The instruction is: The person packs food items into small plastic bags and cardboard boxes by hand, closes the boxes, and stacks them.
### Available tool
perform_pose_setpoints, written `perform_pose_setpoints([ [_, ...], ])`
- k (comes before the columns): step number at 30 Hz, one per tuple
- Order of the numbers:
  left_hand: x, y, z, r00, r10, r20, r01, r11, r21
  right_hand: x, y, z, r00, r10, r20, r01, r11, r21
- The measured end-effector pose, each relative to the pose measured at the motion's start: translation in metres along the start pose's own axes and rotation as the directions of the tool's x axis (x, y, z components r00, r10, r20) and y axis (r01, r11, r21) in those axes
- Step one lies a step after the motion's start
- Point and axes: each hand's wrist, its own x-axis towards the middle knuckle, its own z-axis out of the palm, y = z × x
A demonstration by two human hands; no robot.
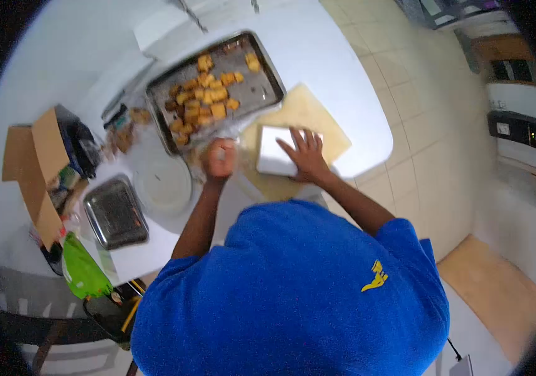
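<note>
My right hand (309, 155) lies with spread fingers on a flat white box-like block (270, 153), which rests on a pale yellow cutting board (331, 128). To its left, my left hand (220, 158) is closed, slightly blurred, beside some crumpled clear plastic (243, 164). Whatever the left fingers hold, I cannot make out. Beyond both hands, a large metal baking tray (257, 94) carries many browned, golden chunks of food (208, 95), mostly gathered toward its left side.
Left of my left hand are a round whitish lid or plate (162, 188) and a smaller dark metal pan (116, 213). An open cardboard box (33, 163) stands at the far left, above a green bag (83, 269). The white table (368, 135) has a rounded right corner.
</note>
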Motion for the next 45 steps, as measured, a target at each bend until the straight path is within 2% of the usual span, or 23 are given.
perform_pose_setpoints([
  [1, -0.032, 0.017, 0.004, 0.987, 0.074, 0.143, -0.090, 0.990, 0.109, -0.001, 0.000, 0.002, 1.000, -0.005, -0.029, 0.004, 1.000, -0.027],
  [3, -0.084, 0.024, 0.012, 0.861, 0.020, 0.508, -0.051, 0.998, 0.047, -0.003, -0.002, 0.005, 0.995, 0.006, -0.101, -0.001, 0.999, 0.046],
  [6, -0.128, 0.036, 0.029, 0.848, -0.101, 0.520, 0.077, 0.995, 0.068, -0.003, -0.001, 0.007, 0.993, 0.000, -0.115, 0.005, 0.999, 0.040],
  [9, -0.141, 0.030, 0.039, 0.833, -0.161, 0.529, -0.027, 0.944, 0.329, 0.000, -0.003, 0.013, 0.992, 0.012, -0.125, -0.010, 1.000, 0.018],
  [12, -0.131, 0.027, 0.039, 0.779, -0.184, 0.599, -0.099, 0.908, 0.408, 0.002, -0.006, 0.012, 0.995, 0.048, -0.087, -0.051, 0.998, -0.041],
  [16, -0.144, 0.017, 0.043, 0.876, -0.021, 0.482, -0.189, 0.904, 0.383, 0.006, -0.010, -0.009, 0.995, 0.071, 0.065, -0.074, 0.996, 0.058],
  [18, -0.148, 0.015, 0.043, 0.896, 0.004, 0.444, -0.181, 0.916, 0.357, 0.020, 0.010, -0.005, 0.993, -0.101, 0.069, 0.078, 0.958, 0.275],
  [19, -0.149, 0.015, 0.042, 0.877, -0.029, 0.479, -0.164, 0.920, 0.357, 0.023, 0.016, -0.011, 0.982, -0.182, 0.057, 0.147, 0.913, 0.381],
  [20, -0.149, 0.015, 0.040, 0.855, -0.062, 0.515, -0.148, 0.922, 0.358, 0.023, 0.024, -0.018, 0.975, -0.202, 0.097, 0.126, 0.851, 0.511],
  [21, -0.150, 0.015, 0.038, 0.829, -0.094, 0.552, -0.135, 0.923, 0.360, 0.013, 0.009, -0.047, 0.962, -0.170, 0.215, -0.050, 0.664, 0.746],
  [23, -0.152, 0.012, 0.035, 0.858, -0.065, 0.510, -0.126, 0.935, 0.331, 0.012, 0.021, -0.062, 0.932, -0.113, 0.344, -0.229, 0.550, 0.803],
  [27, -0.155, 0.006, 0.027, 0.884, -0.012, 0.467, -0.130, 0.954, 0.271, 0.023, 0.045, -0.081, 0.950, -0.066, 0.306, -0.204, 0.611, 0.765],
  [29, -0.150, 0.010, 0.014, 0.847, -0.125, 0.516, -0.052, 0.948, 0.315, 0.032, 0.052, -0.086, 0.967, -0.084, 0.240, -0.142, 0.605, 0.784],
  [31, -0.140, 0.021, 0.004, 0.833, -0.196, 0.517, 0.000, 0.935, 0.355, 0.035, 0.057, -0.091, 0.993, -0.114, 0.023, 0.057, 0.655, 0.753],
  [32, -0.135, 0.026, 0.002, 0.842, -0.209, 0.497, 0.014, 0.930, 0.368, 0.038, 0.064, -0.090, 0.991, -0.134, -0.028, 0.111, 0.661, 0.742],
  [33, -0.131, 0.032, 0.000, 0.852, -0.221, 0.475, 0.027, 0.924, 0.382, 0.037, 0.064, -0.092, 0.997, -0.069, -0.043, 0.078, 0.685, 0.724],
  [35, -0.113, 0.057, -0.001, 0.824, -0.249, 0.509, 0.049, 0.926, 0.374, 0.045, 0.081, -0.088, 0.960, -0.198, -0.196, 0.272, 0.818, 0.506],
  [36, -0.106, 0.065, 0.000, 0.808, -0.262, 0.528, 0.058, 0.927, 0.371, 0.046, 0.080, -0.088, 0.947, -0.192, -0.258, 0.289, 0.861, 0.419],
  [38, -0.100, 0.063, 0.006, 0.741, -0.298, 0.602, 0.022, 0.907, 0.421, 0.045, 0.083, -0.088, 0.910, -0.181, -0.374, 0.282, 0.930, 0.237],
  [40, -0.095, 0.060, 0.011, 0.657, -0.378, 0.653, 0.029, 0.877, 0.479, 0.036, 0.073, -0.097, 0.935, -0.103, -0.338, 0.151, 0.981, 0.120],
  [41, -0.095, 0.058, 0.013, 0.650, -0.386, 0.655, 0.046, 0.880, 0.474, 0.033, 0.071, -0.099, 0.945, -0.062, -0.322, 0.085, 0.995, 0.059],
  [43, -0.099, 0.053, 0.013, 0.636, -0.414, 0.652, 0.088, 0.877, 0.472, 0.042, 0.089, -0.086, 0.966, -0.003, -0.259, 0.023, 0.997, 0.074],
  [45, -0.112, 0.034, 0.018, 0.641, -0.319, 0.699, 0.044, 0.924, 0.381, 0.050, 0.106, -0.058, 0.982, 0.091, -0.165, -0.067, 0.987, 0.145],
])
